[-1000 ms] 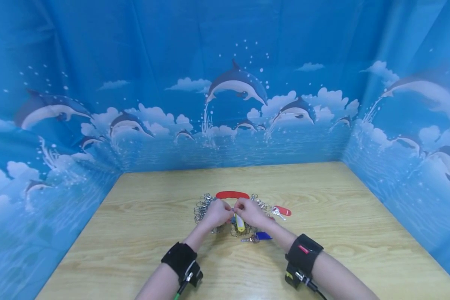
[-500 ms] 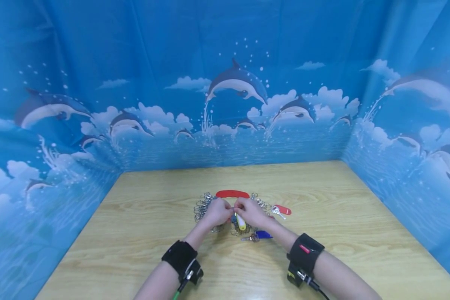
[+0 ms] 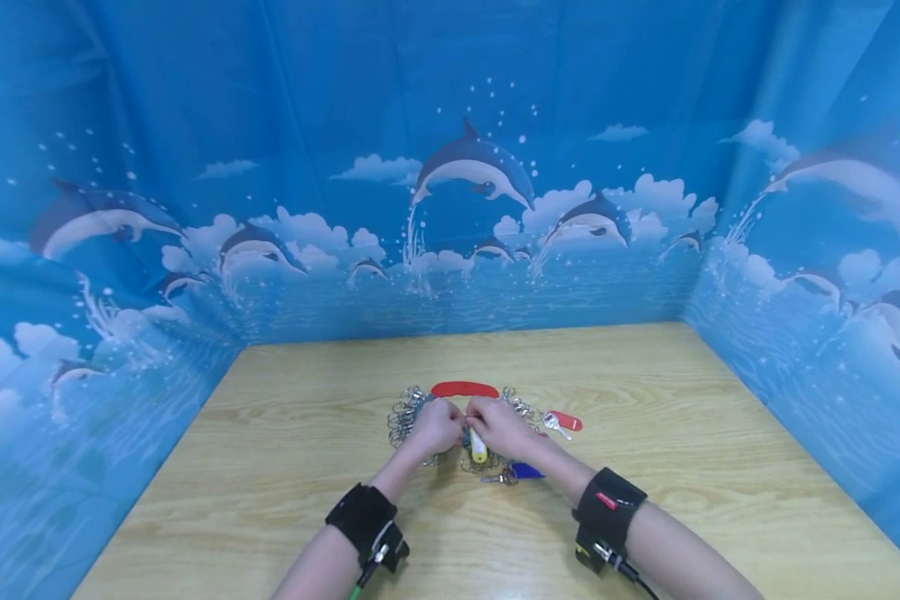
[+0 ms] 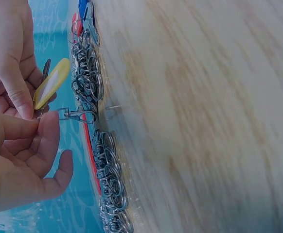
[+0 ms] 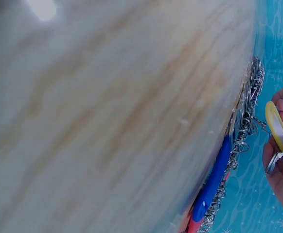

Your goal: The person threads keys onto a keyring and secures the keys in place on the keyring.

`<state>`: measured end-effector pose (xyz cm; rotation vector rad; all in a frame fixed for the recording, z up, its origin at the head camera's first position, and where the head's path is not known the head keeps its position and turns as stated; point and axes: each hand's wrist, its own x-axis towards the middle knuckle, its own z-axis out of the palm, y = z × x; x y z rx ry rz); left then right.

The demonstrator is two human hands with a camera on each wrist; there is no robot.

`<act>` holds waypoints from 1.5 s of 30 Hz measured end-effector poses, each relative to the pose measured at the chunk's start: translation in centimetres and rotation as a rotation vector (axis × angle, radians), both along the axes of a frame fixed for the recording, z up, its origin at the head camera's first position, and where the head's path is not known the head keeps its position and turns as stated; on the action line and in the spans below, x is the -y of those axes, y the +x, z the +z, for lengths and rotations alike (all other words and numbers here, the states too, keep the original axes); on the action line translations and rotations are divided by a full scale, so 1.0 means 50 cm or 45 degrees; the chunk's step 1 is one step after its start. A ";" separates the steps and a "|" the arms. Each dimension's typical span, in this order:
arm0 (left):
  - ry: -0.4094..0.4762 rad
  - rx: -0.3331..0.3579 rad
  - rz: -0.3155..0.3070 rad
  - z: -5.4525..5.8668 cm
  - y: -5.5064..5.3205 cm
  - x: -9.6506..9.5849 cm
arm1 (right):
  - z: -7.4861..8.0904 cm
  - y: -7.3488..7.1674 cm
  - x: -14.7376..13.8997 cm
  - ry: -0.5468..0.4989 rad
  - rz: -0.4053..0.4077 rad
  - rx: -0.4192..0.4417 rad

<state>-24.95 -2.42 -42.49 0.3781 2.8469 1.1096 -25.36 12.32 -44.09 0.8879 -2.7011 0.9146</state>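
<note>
Close together over a bunch of metal swivel clasps (image 4: 86, 68), both hands work at the ring end of a yellow key tag (image 4: 53, 83) with a white label. My left hand (image 3: 438, 425) pinches a small metal ring there between thumb and forefinger; the ring is mostly hidden by fingertips. A swivel clasp (image 4: 76, 115) hangs just beside these fingertips. My right hand (image 3: 498, 423) pinches the yellow tag near its ring, with the tag slanting toward the person in the head view. A silver key (image 5: 276, 161) shows beside the tag, against the right fingers.
Behind the hands lies a curved red handle (image 3: 465, 389), with more clasps (image 3: 405, 417) spread to both sides. A red key tag with a key (image 3: 566, 422) lies to the right, and a blue key tag (image 3: 527, 471) with a key lies nearer. Dolphin-print curtains (image 3: 465, 300) enclose the wooden table (image 3: 307, 417).
The hands keep their place, with slight finger shifts. The yellow tag has turned a little, its lower end swinging slightly left and more hidden by the right fingers.
</note>
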 end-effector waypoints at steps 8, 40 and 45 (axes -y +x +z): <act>0.315 0.336 0.028 0.001 -0.004 0.002 | -0.002 -0.001 -0.004 -0.003 0.033 -0.040; 0.435 0.395 0.061 0.002 -0.008 0.007 | -0.006 0.000 -0.004 -0.054 0.045 -0.175; 0.225 0.277 -0.052 0.004 -0.006 0.015 | -0.005 -0.007 -0.011 -0.120 -0.017 0.031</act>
